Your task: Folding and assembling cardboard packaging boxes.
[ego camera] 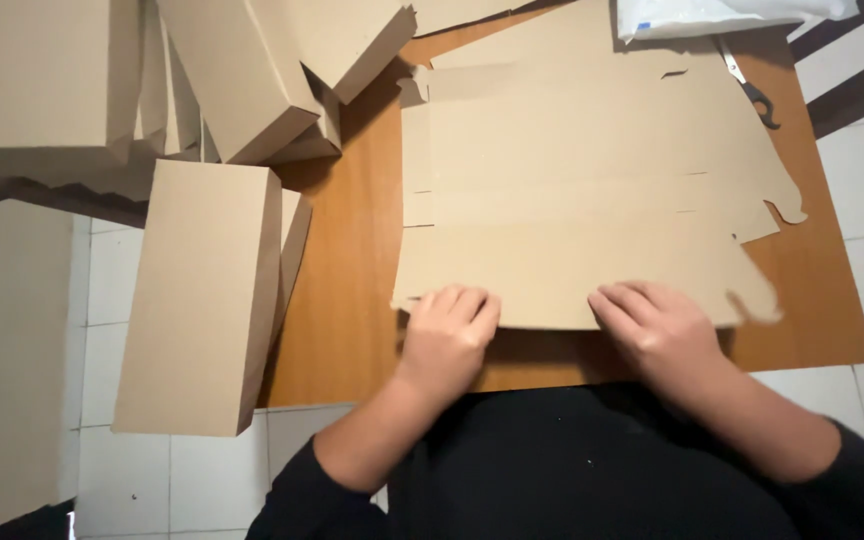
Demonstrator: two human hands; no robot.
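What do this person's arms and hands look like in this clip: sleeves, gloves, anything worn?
Both hands are bare: no gloves, rings or watch show on the left hand or the right hand. Each arm wears a black long sleeve pushed up toward the elbow, leaving the forearms uncovered. The sleeves are plain, with no visible markings.

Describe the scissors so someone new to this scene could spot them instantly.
Start at the wooden board with the flat cardboard blank spread over it. Follow the blank to its far right corner, beside the white plastic bag. The scissors lie there on the cardboard: the only metal item, dark looped handles, thin pale blades.
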